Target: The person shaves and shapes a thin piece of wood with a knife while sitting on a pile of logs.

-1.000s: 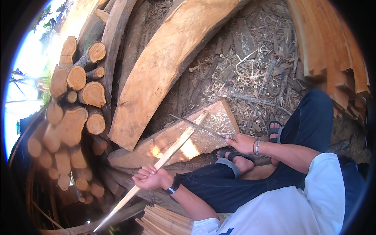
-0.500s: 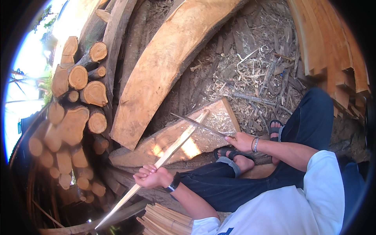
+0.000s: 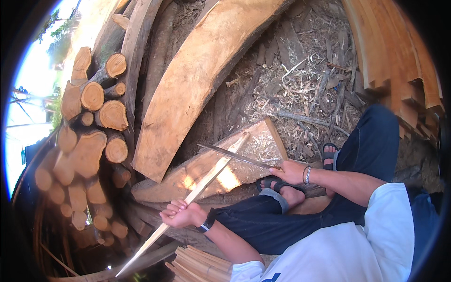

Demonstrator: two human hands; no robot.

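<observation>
My left hand (image 3: 183, 214) is closed round a long, pale wooden stick (image 3: 205, 179) below its middle. The stick slants up to the right, its far end lying on a flat wedge-shaped wood slab (image 3: 157, 190). Its lower end tapers to a point at the bottom left. In my right hand (image 3: 290, 172) is a knife (image 3: 237, 156) with a long, narrow blade, gripped by its handle. The blade lies across the stick near the far end, its tip reaching past the stick to the left. Shavings lie on the slab's right part.
Cut logs (image 3: 112, 115) are stacked at the left. A broad curved plank (image 3: 197, 70) lies beyond the slab, and stacked boards (image 3: 392, 51) stand at the far right. Thin wood strips (image 3: 199, 264) sit near my left elbow. Shavings and bark (image 3: 300, 80) cover the ground.
The knife has shifted slightly toward me, its blade tip lower and farther left across the stick. My left hand and the stick stay nearly in place.
</observation>
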